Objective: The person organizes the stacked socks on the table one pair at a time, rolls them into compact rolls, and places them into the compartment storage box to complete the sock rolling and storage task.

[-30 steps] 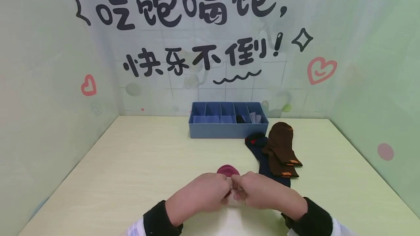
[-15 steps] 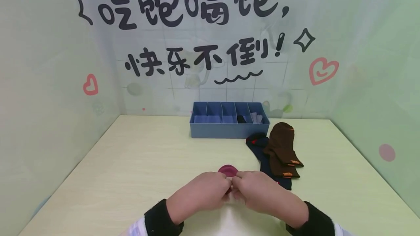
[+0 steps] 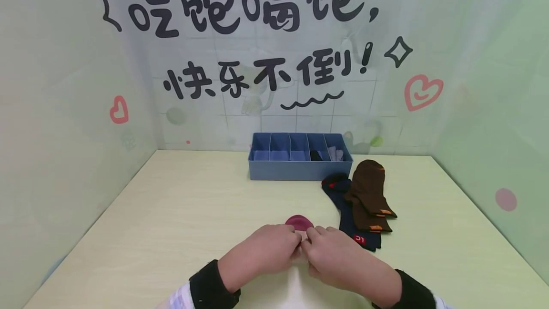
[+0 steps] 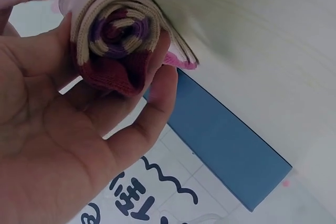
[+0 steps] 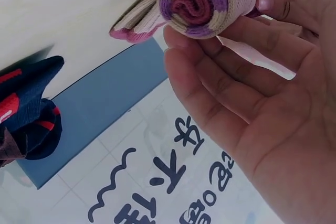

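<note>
A pair of knitted socks (image 3: 299, 222), partly rolled up, lies between both hands at the front of the table. In the left wrist view the roll (image 4: 119, 27) shows beige, purple and maroon bands, and my left hand (image 4: 68, 124) has its fingers curled round one end. My right hand (image 5: 273, 93) grips the other end, its fingers bent against the roll (image 5: 197, 4) in the right wrist view. A flat, unrolled tail with a pink edge (image 5: 134, 34) sticks out beyond it. From the head, my left hand (image 3: 272, 250) and right hand (image 3: 336, 257) hide most of the socks.
Brown socks (image 3: 370, 187) overlap navy socks (image 3: 349, 218) with a red label, to the right of the hands. Behind them stands a blue divided box (image 3: 296, 171); a black item (image 3: 315, 156) and a grey item (image 3: 336, 155) sit in its right compartments.
My right hand has shifted slightly and its fingers have moved in over the roll, covering the pale part seen between the hands. The navy socks' red label has come into view.
</note>
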The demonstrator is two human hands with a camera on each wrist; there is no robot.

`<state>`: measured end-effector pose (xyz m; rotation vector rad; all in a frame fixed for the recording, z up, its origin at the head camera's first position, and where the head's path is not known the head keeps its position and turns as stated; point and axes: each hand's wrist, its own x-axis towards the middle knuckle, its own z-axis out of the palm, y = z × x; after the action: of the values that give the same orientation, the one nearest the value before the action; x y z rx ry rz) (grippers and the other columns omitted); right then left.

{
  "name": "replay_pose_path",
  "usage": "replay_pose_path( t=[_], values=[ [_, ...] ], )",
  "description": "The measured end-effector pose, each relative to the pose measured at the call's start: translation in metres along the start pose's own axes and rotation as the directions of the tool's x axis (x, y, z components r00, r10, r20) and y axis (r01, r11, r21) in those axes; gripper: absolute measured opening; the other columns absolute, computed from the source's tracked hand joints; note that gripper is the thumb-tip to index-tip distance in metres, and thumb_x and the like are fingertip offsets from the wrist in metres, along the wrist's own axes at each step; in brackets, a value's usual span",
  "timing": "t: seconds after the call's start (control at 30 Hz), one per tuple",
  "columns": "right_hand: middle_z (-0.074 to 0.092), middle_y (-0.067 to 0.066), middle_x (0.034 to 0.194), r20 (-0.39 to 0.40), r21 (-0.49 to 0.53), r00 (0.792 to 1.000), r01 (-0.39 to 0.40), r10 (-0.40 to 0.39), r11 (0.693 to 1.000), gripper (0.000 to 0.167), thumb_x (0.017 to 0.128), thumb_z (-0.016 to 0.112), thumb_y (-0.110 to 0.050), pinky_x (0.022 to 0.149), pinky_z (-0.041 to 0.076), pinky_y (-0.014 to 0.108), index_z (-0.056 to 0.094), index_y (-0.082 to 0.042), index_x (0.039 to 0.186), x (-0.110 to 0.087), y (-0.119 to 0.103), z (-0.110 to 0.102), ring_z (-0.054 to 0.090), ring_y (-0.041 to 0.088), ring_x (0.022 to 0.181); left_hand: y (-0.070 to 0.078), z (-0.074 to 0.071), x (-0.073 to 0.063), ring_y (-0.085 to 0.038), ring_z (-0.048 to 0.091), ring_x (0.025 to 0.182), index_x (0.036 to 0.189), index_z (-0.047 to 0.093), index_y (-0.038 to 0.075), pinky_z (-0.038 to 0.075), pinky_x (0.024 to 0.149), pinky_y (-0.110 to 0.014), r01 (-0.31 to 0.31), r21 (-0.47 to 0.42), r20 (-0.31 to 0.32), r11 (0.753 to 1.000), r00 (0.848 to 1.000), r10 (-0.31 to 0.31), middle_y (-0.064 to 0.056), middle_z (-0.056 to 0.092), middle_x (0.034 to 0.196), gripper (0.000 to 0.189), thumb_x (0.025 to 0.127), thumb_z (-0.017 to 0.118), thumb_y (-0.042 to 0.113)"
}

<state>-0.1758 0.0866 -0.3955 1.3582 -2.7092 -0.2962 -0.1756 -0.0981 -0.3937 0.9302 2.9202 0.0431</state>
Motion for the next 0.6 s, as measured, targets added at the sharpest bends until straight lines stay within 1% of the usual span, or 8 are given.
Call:
replay_pose_path(
  t=[0.1,0.17,0.23,0.37,0.47,0.6],
  values=[
    [0.075,0.006,0.112,0.019,-0.029,1.000,0.004,-0.003,1.000,0.036,0.094,0.080,-0.031,0.085,0.061,0.030,0.075,-0.011,0.123,0.0000,0.0004,0.0003,0.067,0.018,0.092,0.0006,0.0005,-0.0006,-0.013,0.052,0.082,0.109,0.078,0.020,0.052,0.069,-0.027,0.028,0.022,-0.013,0.999,1.000,-0.027,0.001,0.066,0.098,0.015,0.104,0.068,0.030],
    [0.075,0.007,0.117,0.034,-0.041,0.999,0.005,-0.004,0.999,0.038,0.095,0.080,-0.030,0.090,0.062,0.033,0.074,-0.012,0.127,0.0001,0.0005,0.0004,0.070,0.020,0.098,0.0011,0.0013,-0.0010,-0.015,0.052,0.090,0.111,0.079,0.021,0.054,0.069,-0.031,0.043,0.041,-0.026,0.998,0.999,-0.042,0.000,0.066,0.108,0.017,0.104,0.068,0.032],
    [0.075,0.008,0.121,0.041,-0.042,0.999,0.006,-0.004,0.999,0.039,0.096,0.079,-0.029,0.092,0.063,0.034,0.073,-0.012,0.130,0.0002,0.0001,0.0004,0.071,0.021,0.101,0.0020,0.0015,-0.0015,-0.015,0.051,0.093,0.111,0.079,0.023,0.053,0.068,-0.032,0.052,0.067,-0.040,0.996,0.998,-0.049,0.001,0.064,0.112,0.017,0.103,0.069,0.034],
    [0.075,0.009,0.119,0.033,-0.024,0.999,0.004,-0.003,1.000,0.039,0.097,0.078,-0.030,0.090,0.063,0.032,0.073,-0.011,0.130,0.0005,-0.0003,0.0015,0.069,0.020,0.097,0.0042,0.0017,-0.0010,-0.013,0.052,0.083,0.103,0.080,0.022,0.049,0.064,-0.031,0.038,0.125,-0.079,0.991,0.996,-0.028,0.004,0.064,0.099,0.014,0.101,0.072,0.033],
    [0.074,0.009,0.116,0.028,-0.003,1.000,0.001,-0.001,1.000,0.039,0.095,0.079,-0.031,0.086,0.062,0.031,0.072,-0.010,0.128,0.0007,0.0012,0.0026,0.067,0.019,0.092,0.0057,0.0020,0.0006,-0.013,0.055,0.076,0.099,0.077,0.018,0.050,0.065,-0.031,0.032,0.161,-0.101,0.986,0.995,-0.016,0.003,0.066,0.091,0.016,0.098,0.075,0.034],
    [0.074,0.009,0.117,0.039,0.066,0.999,-0.023,0.020,0.998,0.043,0.092,0.082,-0.031,0.084,0.062,0.031,0.071,-0.011,0.128,0.0018,0.0052,0.0033,0.066,0.019,0.091,0.0073,0.0023,0.0020,-0.013,0.055,0.071,0.095,0.071,0.014,0.049,0.066,-0.031,0.045,0.183,-0.112,0.982,0.993,-0.025,0.002,0.066,0.085,0.020,0.096,0.077,0.033]
  ],
)
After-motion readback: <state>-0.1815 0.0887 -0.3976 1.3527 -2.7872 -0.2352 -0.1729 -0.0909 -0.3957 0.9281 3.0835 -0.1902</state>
